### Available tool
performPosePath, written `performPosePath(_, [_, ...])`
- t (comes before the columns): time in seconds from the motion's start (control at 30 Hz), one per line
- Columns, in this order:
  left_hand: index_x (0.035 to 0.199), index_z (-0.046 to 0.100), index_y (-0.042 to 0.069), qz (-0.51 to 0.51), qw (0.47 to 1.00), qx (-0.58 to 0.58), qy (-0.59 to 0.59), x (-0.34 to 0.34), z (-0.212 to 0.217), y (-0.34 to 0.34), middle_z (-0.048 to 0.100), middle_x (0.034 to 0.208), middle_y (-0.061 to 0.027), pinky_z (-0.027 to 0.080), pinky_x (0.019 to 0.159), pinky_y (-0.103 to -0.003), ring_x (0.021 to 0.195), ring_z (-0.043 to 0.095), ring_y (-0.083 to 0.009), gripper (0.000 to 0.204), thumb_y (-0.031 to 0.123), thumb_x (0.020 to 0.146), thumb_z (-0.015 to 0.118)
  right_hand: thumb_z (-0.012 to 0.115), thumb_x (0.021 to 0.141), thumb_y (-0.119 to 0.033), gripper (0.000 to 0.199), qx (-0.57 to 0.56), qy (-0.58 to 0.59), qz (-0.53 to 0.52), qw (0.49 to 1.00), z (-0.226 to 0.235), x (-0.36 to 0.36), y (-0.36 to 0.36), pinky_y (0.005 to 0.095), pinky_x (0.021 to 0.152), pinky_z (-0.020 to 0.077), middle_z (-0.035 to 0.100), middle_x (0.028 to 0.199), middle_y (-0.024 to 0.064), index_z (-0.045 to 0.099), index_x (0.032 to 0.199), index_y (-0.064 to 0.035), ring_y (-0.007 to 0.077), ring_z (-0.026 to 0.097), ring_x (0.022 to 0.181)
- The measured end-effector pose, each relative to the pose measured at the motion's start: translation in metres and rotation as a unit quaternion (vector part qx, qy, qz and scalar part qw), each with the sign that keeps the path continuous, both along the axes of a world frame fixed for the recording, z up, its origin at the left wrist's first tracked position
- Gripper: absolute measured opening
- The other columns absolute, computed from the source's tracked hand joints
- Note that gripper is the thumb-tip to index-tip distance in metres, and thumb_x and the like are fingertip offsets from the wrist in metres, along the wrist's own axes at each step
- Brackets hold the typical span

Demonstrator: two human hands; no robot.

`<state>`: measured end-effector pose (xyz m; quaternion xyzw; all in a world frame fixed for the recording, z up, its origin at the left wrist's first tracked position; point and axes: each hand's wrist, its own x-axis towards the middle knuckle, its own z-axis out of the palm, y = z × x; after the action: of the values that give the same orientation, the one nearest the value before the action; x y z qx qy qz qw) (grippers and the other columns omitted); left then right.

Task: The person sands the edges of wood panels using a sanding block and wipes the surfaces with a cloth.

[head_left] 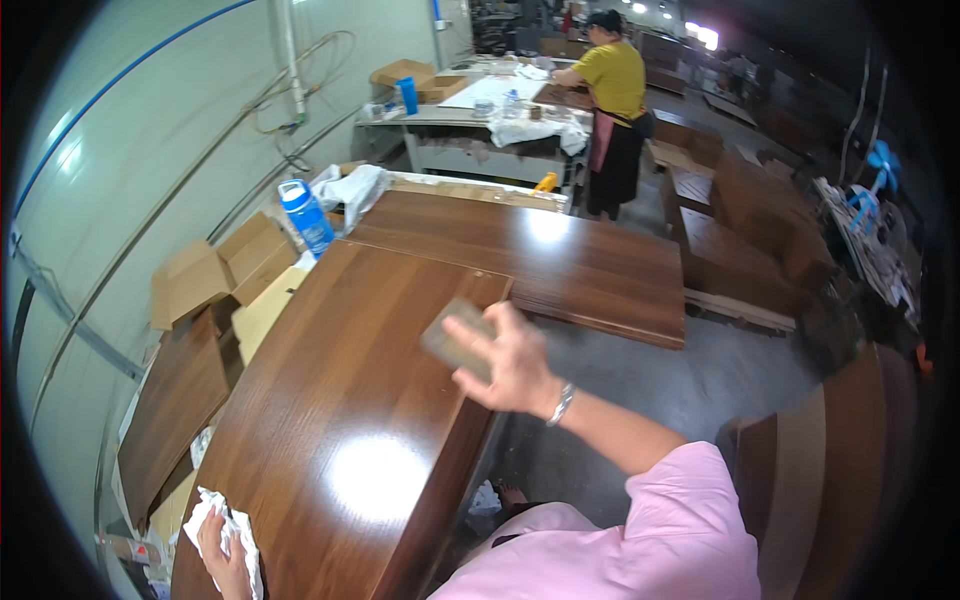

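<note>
A glossy dark brown wooden panel (330, 370) stretches away in front of me. Near its far right corner, my right hand (510, 360) grips a flat grey-brown pad (455, 338), blurred by motion, that looks like a sanding sponge. Thumb and fingers spread across the pad, which is on or just over the surface; I cannot tell which. At the lower left, my left hand (222, 550) has its fingers curled on a crumpled white cloth (240, 535) lying at the panel's left edge.
Beyond lies a second brown panel (590, 270), set crosswise. A blue bottle (308, 220) and open cardboard boxes (240, 262) are at the left. A person in a yellow shirt (612, 82) works at a far table (420, 118). Stacked brown panels (750, 220) stand at the right.
</note>
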<state>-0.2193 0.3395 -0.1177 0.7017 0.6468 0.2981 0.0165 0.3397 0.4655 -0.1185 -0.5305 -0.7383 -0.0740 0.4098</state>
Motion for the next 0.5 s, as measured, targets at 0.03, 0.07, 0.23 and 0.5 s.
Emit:
performPosePath(0.03, [0.13, 0.058, -0.001, -0.02, 1.0, 0.005, -0.002, -0.005, 0.001, -0.002, 0.059, 0.132, -0.015, 0.045, 0.101, -0.036, 0.121, 0.055, -0.0253, 0.036, 0.007, 0.096, 0.06, 0.074, 0.073, -0.042, 0.067, 0.02, -0.011, 0.02, 1.0, 0.002, -0.015, -0.015, 0.0426, 0.072, 0.0504, 0.052, 0.11, 0.0176, 0.061, 0.134, -0.0195, 0.0316, 0.057, 0.099])
performPosePath(0.07, [0.143, 0.044, 0.0, -0.015, 0.989, -0.118, -0.088, 0.023, 0.03, -0.006, 0.042, 0.15, -0.0158, 0.034, 0.113, -0.039, 0.138, 0.039, -0.027, 0.049, 0.008, 0.096, 0.058, 0.073, 0.074, -0.042, 0.068, 0.008, -0.002, 0.036, 0.999, 0.001, -0.03, -0.029, 0.0429, 0.071, 0.0492, 0.051, 0.112, 0.018, 0.059, 0.136, -0.0191, 0.0322, 0.056, 0.101])
performPosePath(0.23, [0.15, 0.036, 0.002, -0.063, 0.975, -0.212, -0.007, -0.017, 0.083, -0.025, 0.043, 0.149, -0.0185, 0.035, 0.111, -0.039, 0.135, 0.043, -0.0287, 0.053, 0.024, 0.103, 0.049, 0.074, 0.076, -0.04, 0.077, -0.008, 0.009, 0.111, 0.994, -0.011, -0.109, -0.098, 0.0431, 0.074, 0.0486, 0.046, 0.115, 0.0184, 0.048, 0.145, -0.0179, 0.0312, 0.054, 0.1])
performPosePath(0.5, [0.154, 0.024, 0.002, -0.152, 0.948, -0.226, -0.166, -0.107, 0.053, -0.054, 0.033, 0.155, -0.0209, 0.031, 0.114, -0.042, 0.141, 0.035, -0.0318, 0.066, 0.035, 0.103, 0.05, 0.072, 0.073, -0.033, 0.073, 0.034, 0.056, 0.231, 0.971, -0.013, -0.268, -0.233, 0.0435, 0.079, 0.0439, 0.047, 0.116, 0.0213, 0.05, 0.136, -0.0041, 0.0346, 0.05, 0.107])
